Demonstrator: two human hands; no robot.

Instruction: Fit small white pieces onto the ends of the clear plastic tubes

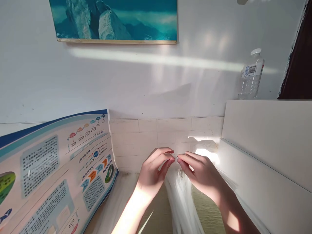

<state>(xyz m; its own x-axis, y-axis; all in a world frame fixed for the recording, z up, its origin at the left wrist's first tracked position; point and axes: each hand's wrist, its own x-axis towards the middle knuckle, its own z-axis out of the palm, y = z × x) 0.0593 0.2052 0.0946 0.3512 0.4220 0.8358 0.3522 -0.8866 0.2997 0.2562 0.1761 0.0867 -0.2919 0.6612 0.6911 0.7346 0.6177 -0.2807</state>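
Note:
My left hand (153, 170) and my right hand (201, 174) meet fingertip to fingertip in front of the tiled wall. Both pinch something tiny and pale at the point where they touch; I cannot make out what it is. Below and between them hangs a bundle of thin white strands (181, 198), spreading down toward the bottom edge of the view. The strands pass under my right hand.
A large printed poster board (56, 172) leans at the left. A white box or cabinet (265, 152) stands at the right, with a clear plastic water bottle (252, 74) on it. A framed blue picture (117, 19) hangs on the white wall. A wooden surface (158, 211) lies beneath.

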